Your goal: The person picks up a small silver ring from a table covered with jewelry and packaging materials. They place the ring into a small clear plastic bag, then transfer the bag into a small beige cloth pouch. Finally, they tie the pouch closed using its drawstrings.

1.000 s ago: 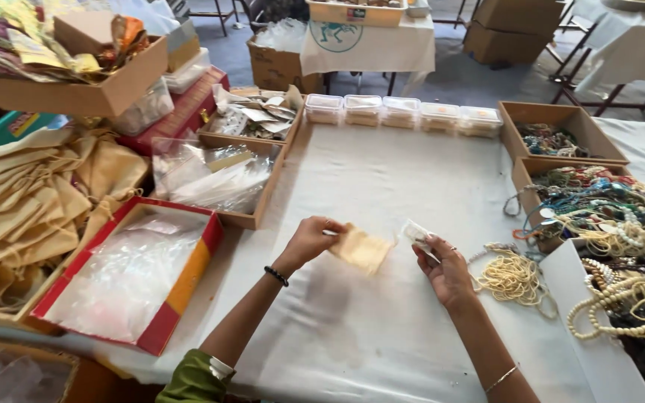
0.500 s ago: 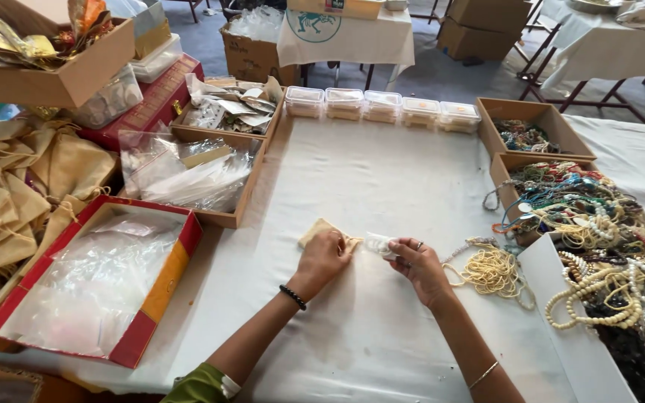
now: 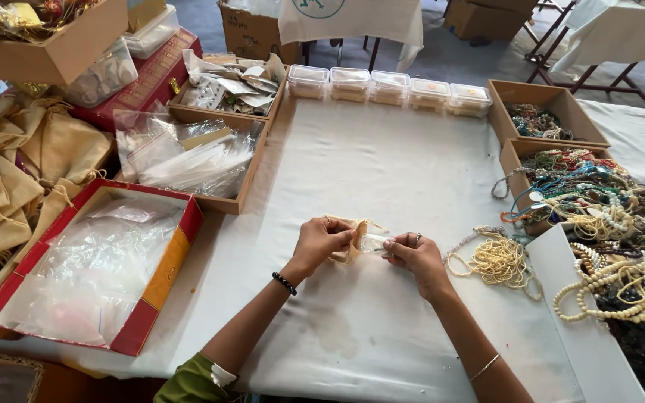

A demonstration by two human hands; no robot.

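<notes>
A small beige cloth pouch (image 3: 351,233) is held over the white tablecloth (image 3: 382,164) by my left hand (image 3: 321,240), fingers pinching its mouth. My right hand (image 3: 413,254) pinches a small clear plastic packet (image 3: 373,243) whose end sits at the pouch's opening. Both hands meet at the middle of the table. A black bead bracelet is on my left wrist, a thin bangle on my right forearm.
Cream bead strands (image 3: 496,261) lie just right of my hands. Bead necklaces (image 3: 599,201) fill boxes at right. A red box of clear bags (image 3: 98,269) and beige pouches (image 3: 9,179) are left. Small lidded plastic tubs (image 3: 390,83) line the far edge.
My hands have come together: the plastic packet, apart from the pouch a second ago, is now at the pouch's mouth. The view has shifted closer.
</notes>
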